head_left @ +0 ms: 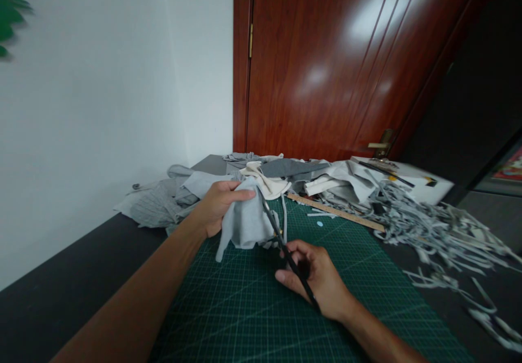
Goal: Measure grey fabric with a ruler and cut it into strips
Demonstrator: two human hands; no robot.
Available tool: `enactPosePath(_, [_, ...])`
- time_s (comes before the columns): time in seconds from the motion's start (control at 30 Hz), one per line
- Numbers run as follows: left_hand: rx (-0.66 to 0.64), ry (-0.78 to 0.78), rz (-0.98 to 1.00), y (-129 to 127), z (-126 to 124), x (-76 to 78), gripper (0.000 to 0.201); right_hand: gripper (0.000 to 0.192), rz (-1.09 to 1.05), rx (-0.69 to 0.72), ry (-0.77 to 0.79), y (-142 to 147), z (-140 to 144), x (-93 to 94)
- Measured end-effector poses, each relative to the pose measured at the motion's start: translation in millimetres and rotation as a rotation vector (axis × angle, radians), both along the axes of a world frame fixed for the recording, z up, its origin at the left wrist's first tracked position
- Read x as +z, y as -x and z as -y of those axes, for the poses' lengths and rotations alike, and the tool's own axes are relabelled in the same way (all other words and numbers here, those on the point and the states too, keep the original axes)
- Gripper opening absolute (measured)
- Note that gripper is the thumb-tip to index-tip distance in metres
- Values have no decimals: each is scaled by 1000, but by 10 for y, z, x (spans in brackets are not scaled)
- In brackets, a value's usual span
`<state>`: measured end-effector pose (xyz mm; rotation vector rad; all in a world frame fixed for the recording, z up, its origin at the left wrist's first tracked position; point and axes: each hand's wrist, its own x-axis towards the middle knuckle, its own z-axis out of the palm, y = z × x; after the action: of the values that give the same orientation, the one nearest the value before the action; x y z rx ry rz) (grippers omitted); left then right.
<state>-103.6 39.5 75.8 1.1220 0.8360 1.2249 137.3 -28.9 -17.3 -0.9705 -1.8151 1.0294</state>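
Note:
My left hand is closed on a piece of light grey cloth, pinched at its top between thumb and fingers. The cloth hangs over the green cutting mat, with a narrow strip trailing at its left. In my right hand is a pair of dark scissors, seen almost edge-on. Their blades point up and away and touch the right edge of the cloth. A thin strip hangs beside the blades. Whether the blades are apart is unclear.
Grey fabric lies heaped at the left, with more cloth at the back. A wooden ruler crosses the mat's far part. Many cut strips pile up at the right before a white box. Wall and brown door stand behind.

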Motion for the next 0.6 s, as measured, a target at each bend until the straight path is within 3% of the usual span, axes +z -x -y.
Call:
enactPosePath(0.2, [-39, 8, -41, 13, -10, -11, 21, 33, -6, 18, 4, 4, 4, 2])
enactPosePath(0.6, [-79, 56, -136, 33, -17, -15, 30, 33, 31, 22, -18, -11, -20, -20])
